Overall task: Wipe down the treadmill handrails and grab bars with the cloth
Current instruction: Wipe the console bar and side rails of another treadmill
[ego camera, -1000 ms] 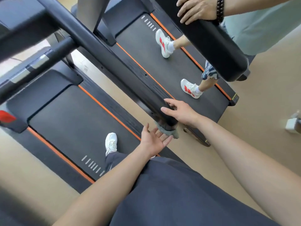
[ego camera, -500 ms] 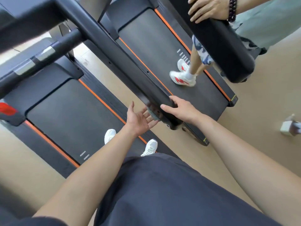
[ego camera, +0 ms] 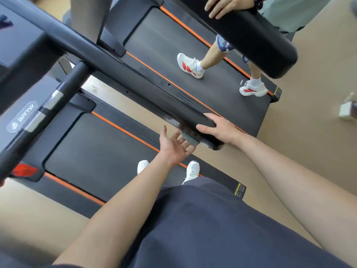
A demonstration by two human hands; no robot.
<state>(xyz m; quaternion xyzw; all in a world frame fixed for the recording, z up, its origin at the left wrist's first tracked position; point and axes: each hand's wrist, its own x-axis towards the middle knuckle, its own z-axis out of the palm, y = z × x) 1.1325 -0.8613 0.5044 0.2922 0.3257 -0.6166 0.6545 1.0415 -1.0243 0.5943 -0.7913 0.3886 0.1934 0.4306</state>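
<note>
Cloth [ego camera: 189, 137] beneath handrail [ego camera: 135, 76] end — left hand [ego camera: 173, 146] touches it, right hand [ego camera: 220, 129] atop.

Dark navy garment [ego camera: 212, 229] covers the torso, near centre. White laced trainers [ego camera: 192, 171] on both feet. Left forearm [ego camera: 119, 207] and right forearm [ego camera: 286, 175] bare.

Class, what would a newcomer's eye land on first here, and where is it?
The black handrail cuts diagonally across the middle; the right hand rests on its near end, and the open left hand touches a grey cloth just beneath. At upper right, another person's red-and-white shoes stand out on the neighbouring treadmill belt.
</note>
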